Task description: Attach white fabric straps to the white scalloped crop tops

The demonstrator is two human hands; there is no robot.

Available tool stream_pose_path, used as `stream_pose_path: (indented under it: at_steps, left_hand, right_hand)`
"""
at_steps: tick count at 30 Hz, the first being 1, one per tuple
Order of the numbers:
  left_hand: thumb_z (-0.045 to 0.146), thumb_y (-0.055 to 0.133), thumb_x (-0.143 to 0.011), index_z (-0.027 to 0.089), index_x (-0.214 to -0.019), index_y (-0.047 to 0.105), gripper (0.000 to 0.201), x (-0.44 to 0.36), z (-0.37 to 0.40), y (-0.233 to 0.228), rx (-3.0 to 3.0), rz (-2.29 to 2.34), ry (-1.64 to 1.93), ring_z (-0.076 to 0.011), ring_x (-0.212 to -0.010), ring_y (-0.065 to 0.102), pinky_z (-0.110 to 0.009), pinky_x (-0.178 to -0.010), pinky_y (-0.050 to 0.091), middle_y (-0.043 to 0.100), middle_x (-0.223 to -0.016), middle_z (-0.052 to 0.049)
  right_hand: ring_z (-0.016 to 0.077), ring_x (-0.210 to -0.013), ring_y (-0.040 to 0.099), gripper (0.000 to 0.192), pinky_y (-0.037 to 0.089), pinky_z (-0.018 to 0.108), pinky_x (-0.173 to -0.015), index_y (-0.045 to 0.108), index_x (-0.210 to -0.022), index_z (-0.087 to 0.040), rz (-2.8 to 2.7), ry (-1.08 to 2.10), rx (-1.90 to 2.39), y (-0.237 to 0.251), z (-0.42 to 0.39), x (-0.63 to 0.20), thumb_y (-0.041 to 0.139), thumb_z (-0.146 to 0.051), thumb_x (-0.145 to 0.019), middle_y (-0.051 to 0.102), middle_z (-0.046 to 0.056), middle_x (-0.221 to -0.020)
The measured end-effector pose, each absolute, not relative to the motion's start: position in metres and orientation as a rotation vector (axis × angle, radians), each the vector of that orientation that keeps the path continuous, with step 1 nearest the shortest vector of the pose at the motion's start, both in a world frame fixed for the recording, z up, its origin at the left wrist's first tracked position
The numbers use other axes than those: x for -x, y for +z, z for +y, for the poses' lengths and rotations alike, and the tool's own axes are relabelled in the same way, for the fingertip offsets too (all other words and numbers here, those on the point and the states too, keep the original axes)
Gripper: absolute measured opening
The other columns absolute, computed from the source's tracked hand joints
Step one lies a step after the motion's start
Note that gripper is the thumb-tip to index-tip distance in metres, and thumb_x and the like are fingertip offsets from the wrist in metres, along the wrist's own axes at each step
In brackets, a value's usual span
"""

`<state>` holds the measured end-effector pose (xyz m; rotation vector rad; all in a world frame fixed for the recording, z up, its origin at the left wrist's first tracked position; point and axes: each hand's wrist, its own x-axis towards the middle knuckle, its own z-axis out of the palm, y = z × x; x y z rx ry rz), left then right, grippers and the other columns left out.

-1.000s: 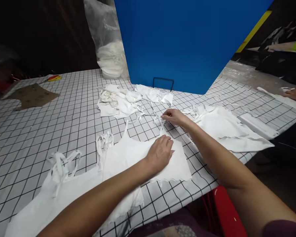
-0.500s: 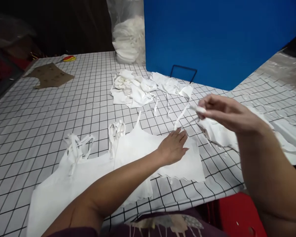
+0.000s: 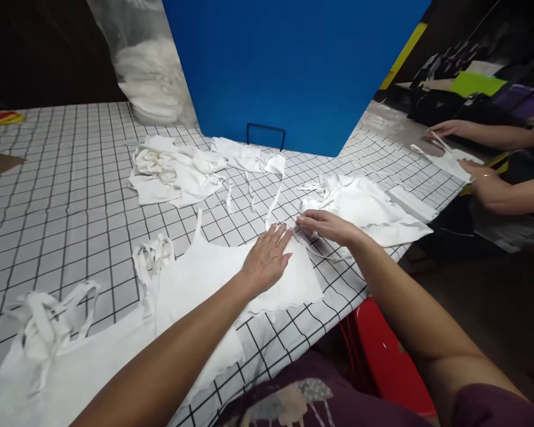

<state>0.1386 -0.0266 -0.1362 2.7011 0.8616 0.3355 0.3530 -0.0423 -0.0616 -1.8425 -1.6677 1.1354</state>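
Note:
A white garment with thin shoulder straps (image 3: 218, 261) lies spread on a stack of similar white pieces along the table's near side. My left hand (image 3: 267, 261) rests flat on its upper right part, fingers stretched out and slightly apart. Just to the right, my right hand (image 3: 327, 227) is bent low over the garment's edge with its fingers together. A white strap (image 3: 315, 252) runs from near those fingertips and curves below the hand; the thumb side is partly hidden. Another strap (image 3: 275, 201) extends away from the garment above my left fingers.
Crumpled white garments (image 3: 173, 169) lie farther back, before a blue panel (image 3: 267, 71) with a black wire stand. More white garments (image 3: 356, 204) are piled at the right. A co-worker's hands (image 3: 471, 169) handle white cloth at far right. A red stool (image 3: 391, 362) stands below.
My right hand has come down and left from above the table to beside my left hand. The view has swung right, bringing in the co-worker's arms. My left hand stays on the garment.

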Motion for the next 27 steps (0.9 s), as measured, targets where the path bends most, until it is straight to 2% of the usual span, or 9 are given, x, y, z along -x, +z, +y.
stream_pose_path:
  at_steps: [3, 5, 11, 14, 16, 20, 22, 24, 27]
  left_hand:
    - [0.033, 0.038, -0.102, 0.013, -0.149, 0.038, 0.051, -0.138, -0.027, -0.137, -2.732, 0.867, 0.37, -0.0313, -0.151, 0.023, -0.05, -0.122, 0.027, 0.033, -0.16, -0.015]
    - [0.031, 0.039, -0.102, 0.01, -0.143, 0.045, 0.047, -0.138, -0.026, -0.139, -2.736, 0.873, 0.403, -0.0315, -0.15, 0.026, -0.049, -0.121, 0.029, 0.039, -0.156, -0.017]
    - [0.025, 0.037, -0.101, 0.012, -0.137, 0.05, 0.04, -0.138, -0.021, -0.14, -2.632, 0.836, 0.531, -0.0291, -0.146, 0.034, -0.047, -0.12, 0.032, 0.05, -0.146, -0.015]
    - [0.02, 0.033, -0.101, 0.012, -0.128, 0.056, 0.037, -0.137, -0.017, -0.136, -2.504, 0.833, 0.575, -0.0266, -0.141, 0.042, -0.045, -0.118, 0.035, 0.056, -0.139, -0.014]
    - [0.015, 0.034, -0.097, 0.012, -0.124, 0.058, 0.036, -0.136, -0.015, -0.133, -2.419, 0.836, 0.59, -0.0259, -0.138, 0.045, -0.044, -0.117, 0.037, 0.057, -0.137, -0.015]
    - [0.008, 0.035, -0.09, 0.013, -0.123, 0.061, 0.042, -0.135, -0.01, -0.129, -2.279, 0.803, 0.636, -0.0247, -0.136, 0.048, -0.043, -0.116, 0.039, 0.058, -0.138, -0.014]
    - [0.01, 0.036, -0.092, 0.016, -0.125, 0.062, 0.043, -0.134, -0.009, -0.127, -2.214, 0.747, 0.653, -0.0241, -0.136, 0.047, -0.044, -0.116, 0.038, 0.057, -0.14, -0.011]
    - [0.018, 0.036, -0.095, 0.019, -0.125, 0.063, 0.04, -0.133, -0.008, -0.125, -2.112, 0.715, 0.671, -0.0231, -0.137, 0.047, -0.043, -0.117, 0.037, 0.056, -0.142, -0.009]
    - [0.032, 0.04, -0.099, 0.018, -0.108, 0.071, 0.036, -0.134, -0.009, -0.121, -1.892, 0.689, 0.728, -0.0227, -0.133, 0.052, -0.039, -0.113, 0.04, 0.061, -0.135, -0.008]
  right_hand:
    - [0.0162, -0.075, 0.055, 0.045, 0.042, 0.029, -0.067, 0.059, -0.085, -0.017, -1.738, 1.154, 1.954, -0.075, -0.011, -0.338, 0.057, -0.062, -0.088, 0.065, 0.007, -0.086]
    - [0.0157, -0.07, 0.054, 0.038, 0.04, 0.028, -0.064, 0.054, -0.078, -0.018, -1.817, 1.113, 2.004, -0.078, 0.001, -0.33, 0.066, -0.054, -0.084, 0.064, 0.005, -0.078]
    - [0.0154, -0.07, 0.057, 0.019, 0.042, 0.028, -0.062, 0.052, -0.088, -0.019, -1.901, 1.169, 1.894, -0.057, -0.025, -0.328, 0.055, -0.038, -0.092, 0.069, 0.006, -0.082]
    - [0.0155, -0.068, 0.054, 0.025, 0.04, 0.029, -0.062, 0.059, -0.088, -0.018, -2.182, 1.089, 1.813, -0.042, -0.055, -0.328, 0.055, -0.042, -0.092, 0.067, 0.005, -0.081]
    - [0.0156, -0.068, 0.055, 0.034, 0.042, 0.03, -0.063, 0.063, -0.087, -0.017, -2.206, 1.193, 1.759, -0.04, -0.067, -0.328, 0.051, -0.049, -0.094, 0.067, 0.006, -0.08]
    - [0.0142, -0.068, 0.061, 0.043, 0.045, 0.027, -0.06, 0.062, -0.1, -0.015, -1.598, 1.604, 1.728, -0.06, -0.061, -0.332, 0.048, -0.056, -0.096, 0.07, 0.008, -0.083]
    - [0.0099, -0.056, 0.055, 0.04, 0.036, 0.022, -0.049, 0.059, -0.094, -0.016, -1.397, 1.779, 1.618, -0.074, -0.051, -0.333, 0.057, -0.056, -0.092, 0.066, 0.003, -0.072]
    - [0.0059, -0.046, 0.04, 0.039, 0.023, 0.021, -0.042, 0.056, -0.081, -0.017, -1.33, 1.884, 1.46, -0.085, -0.044, -0.333, 0.065, -0.054, -0.087, 0.052, -0.004, -0.057]
    - [0.0047, -0.044, 0.027, 0.038, 0.016, 0.022, -0.042, 0.056, -0.074, -0.017, -1.334, 1.891, 1.31, -0.092, -0.043, -0.327, 0.068, -0.051, -0.086, 0.035, -0.009, -0.051]
